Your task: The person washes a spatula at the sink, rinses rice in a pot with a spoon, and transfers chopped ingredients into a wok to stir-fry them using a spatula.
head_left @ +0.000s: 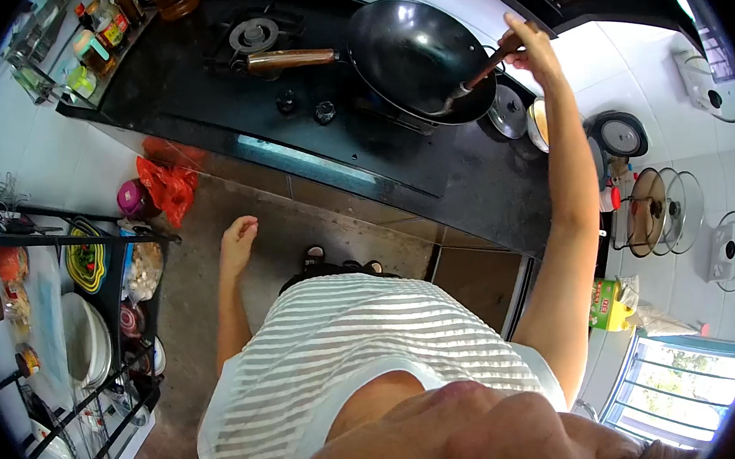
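Note:
My right hand [531, 53] is wrapped around the wooden handle of a wok spatula [486, 68]. The spatula's metal end rests inside a dark wok [397, 50], near its right lower wall. The wok sits over the right burner of the black gas stove [309, 139], its wooden handle pointing left. No food shows in it. At my side, away from the counter, hangs my left hand [239, 240]; its fingers are loosely curled together and nothing shows in them.
A pot lid [508, 112] and a pale bowl [537, 125] stand right of the wok, below my forearm. Left of the stove is a bottle rack [85, 96]. A red plastic bag [170, 189] hangs by the cabinet front. A black shelf [101, 242] stands at left.

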A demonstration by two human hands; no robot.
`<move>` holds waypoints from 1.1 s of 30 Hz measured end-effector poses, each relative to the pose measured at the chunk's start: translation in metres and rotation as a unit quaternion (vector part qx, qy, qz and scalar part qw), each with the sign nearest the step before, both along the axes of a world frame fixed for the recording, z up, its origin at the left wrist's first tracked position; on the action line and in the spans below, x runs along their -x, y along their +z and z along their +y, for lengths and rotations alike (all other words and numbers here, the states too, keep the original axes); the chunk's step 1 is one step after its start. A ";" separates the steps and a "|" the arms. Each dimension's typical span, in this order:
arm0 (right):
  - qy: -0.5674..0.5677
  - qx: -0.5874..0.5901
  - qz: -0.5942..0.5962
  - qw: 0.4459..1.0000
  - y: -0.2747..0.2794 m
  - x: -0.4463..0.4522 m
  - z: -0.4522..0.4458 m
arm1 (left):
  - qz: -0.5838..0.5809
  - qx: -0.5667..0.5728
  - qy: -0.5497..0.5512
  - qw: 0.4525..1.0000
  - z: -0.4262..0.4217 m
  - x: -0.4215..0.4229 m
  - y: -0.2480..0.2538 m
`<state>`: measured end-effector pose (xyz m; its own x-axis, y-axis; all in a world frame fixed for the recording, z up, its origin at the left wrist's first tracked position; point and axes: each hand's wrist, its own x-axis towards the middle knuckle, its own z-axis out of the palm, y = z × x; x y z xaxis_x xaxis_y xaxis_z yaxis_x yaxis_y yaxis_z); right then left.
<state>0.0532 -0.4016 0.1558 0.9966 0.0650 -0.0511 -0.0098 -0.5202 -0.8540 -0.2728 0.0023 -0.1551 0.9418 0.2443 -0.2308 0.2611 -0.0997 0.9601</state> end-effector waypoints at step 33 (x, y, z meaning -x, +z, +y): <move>-0.076 -0.232 -0.066 0.967 -0.082 0.001 0.032 | -0.010 -0.013 -0.020 1.000 -0.014 -0.003 -0.004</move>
